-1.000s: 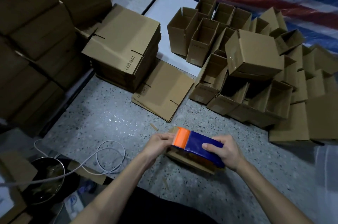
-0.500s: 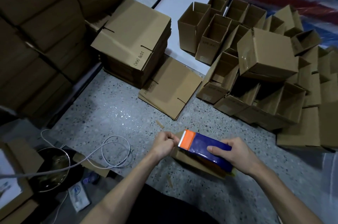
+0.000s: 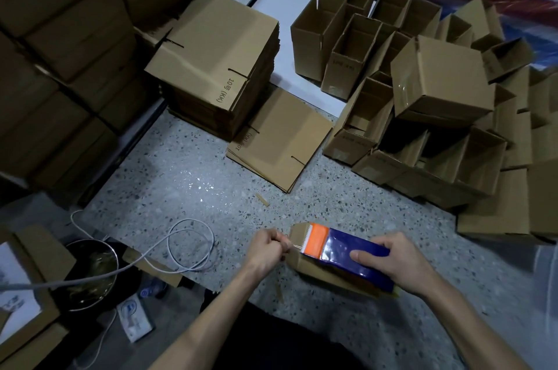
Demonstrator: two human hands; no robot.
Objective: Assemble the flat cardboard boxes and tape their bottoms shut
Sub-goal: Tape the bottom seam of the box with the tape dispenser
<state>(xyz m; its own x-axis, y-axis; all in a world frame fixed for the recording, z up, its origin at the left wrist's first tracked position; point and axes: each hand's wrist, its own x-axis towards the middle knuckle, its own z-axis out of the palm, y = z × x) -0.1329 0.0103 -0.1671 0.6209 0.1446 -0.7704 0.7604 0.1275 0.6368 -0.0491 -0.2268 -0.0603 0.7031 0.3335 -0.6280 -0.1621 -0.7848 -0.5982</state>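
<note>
Looking down, we see little of the box [image 3: 311,271] under the dispenser [image 3: 347,252]. The blue body and our right hand [image 3: 401,261] cover most of it, and only its brown near and left edges show. Our right hand grips the dispenser from above, with the fingers curled over its side. Our left hand [image 3: 268,249] pinches the tape [image 3: 295,246], a thin strip running from the orange toothed end and hard to make out.

The box lies on the floor [image 3: 181,182] near its front edge. Further back stands one tall stack of flats [image 3: 217,67], with one low pile [image 3: 283,140] touching its right side. A heap of open boxes [image 3: 422,91] fills the right side; it is cut off by the frame and too jumbled for us to count. At the left, one white cable [image 3: 193,249] loops over the floor beside one dark bowl [image 3: 90,273]. Two small cardboard strips [image 3: 262,199] lie near our hands. Dim cartons [image 3: 60,37] wall the far left.
</note>
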